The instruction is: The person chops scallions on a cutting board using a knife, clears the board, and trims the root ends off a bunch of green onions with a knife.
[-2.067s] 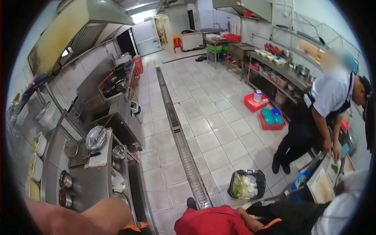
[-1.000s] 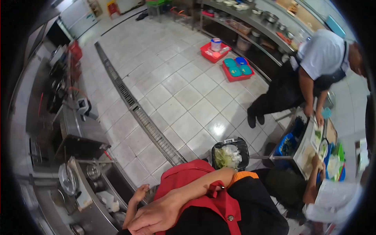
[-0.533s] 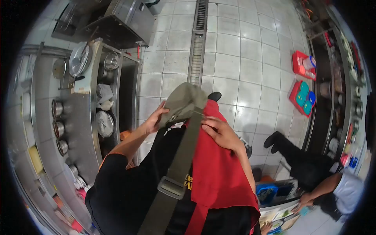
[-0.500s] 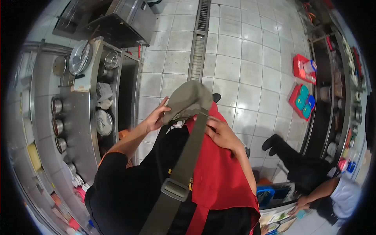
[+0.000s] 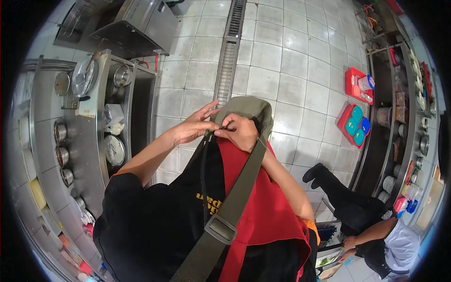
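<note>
An olive-green bag [image 5: 256,107] hangs in front of my body on a wide olive strap [image 5: 244,183] with a buckle [image 5: 221,229]. At the bag's near left edge, my left hand [image 5: 197,126] pinches with thumb and forefinger while its other fingers stick out. My right hand [image 5: 242,134] meets it there, its fingers closed on the same edge. A small dark piece between the fingertips is too small to name. Beneath the hands lies a red apron [image 5: 272,207] over a black shirt [image 5: 150,225].
Metal shelving with pots and bowls [image 5: 115,150] stands to the left. On the tiled floor at right are two red baskets [image 5: 350,124] holding lidded tubs. A co-worker [image 5: 361,211] is at the lower right, beside another shelf [image 5: 390,141]. A drain grate [image 5: 228,70] runs ahead.
Both hands have come together at the bag's left edge. My right hand moved up and left off the apron; my left let go of the bag's side. The bag shifted right.
</note>
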`<state>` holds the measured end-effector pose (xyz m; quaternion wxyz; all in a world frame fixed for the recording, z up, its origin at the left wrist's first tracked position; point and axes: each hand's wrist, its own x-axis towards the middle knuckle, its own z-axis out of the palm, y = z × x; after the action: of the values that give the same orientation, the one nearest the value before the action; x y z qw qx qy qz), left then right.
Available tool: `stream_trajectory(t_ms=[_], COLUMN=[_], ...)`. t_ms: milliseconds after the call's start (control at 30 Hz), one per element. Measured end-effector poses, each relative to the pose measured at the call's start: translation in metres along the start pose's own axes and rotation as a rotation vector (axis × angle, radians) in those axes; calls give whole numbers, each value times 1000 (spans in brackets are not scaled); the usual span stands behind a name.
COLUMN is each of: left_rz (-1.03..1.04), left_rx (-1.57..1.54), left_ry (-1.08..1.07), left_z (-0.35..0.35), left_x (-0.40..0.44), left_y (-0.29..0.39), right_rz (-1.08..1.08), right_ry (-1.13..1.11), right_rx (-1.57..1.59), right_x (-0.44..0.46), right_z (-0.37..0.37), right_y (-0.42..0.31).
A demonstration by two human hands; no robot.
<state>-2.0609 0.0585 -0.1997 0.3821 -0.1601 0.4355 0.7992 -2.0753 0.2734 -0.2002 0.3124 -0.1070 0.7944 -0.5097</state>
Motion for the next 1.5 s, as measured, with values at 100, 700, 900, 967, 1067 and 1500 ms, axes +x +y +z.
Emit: stream_trajectory(t_ms=[100, 700, 900, 967, 1067, 1500], left_rz=[-109, -588, -154, -315, -359, -393], left_rx=[252, 910, 1051, 1096, 1236, 2058], left_ry=[-95, -129, -169, -178, -228, -757], left_z=[-11, -40, -86, -76, -63, -104], left_x=[13, 23, 90, 117, 154, 277], left_y=[10, 53, 47, 62, 73, 97], right_rz=[-37, 79, -250, -382, -540, -470], right_ry=[90, 190, 263, 232, 160, 536], right_rx=[89, -639, -139, -97, -70, 36], right_x=[13, -27, -26, -10, 16, -1], right_z=[5, -36, -78, -74, -78, -90], right_y=[22, 36, -7, -6, 1, 20])
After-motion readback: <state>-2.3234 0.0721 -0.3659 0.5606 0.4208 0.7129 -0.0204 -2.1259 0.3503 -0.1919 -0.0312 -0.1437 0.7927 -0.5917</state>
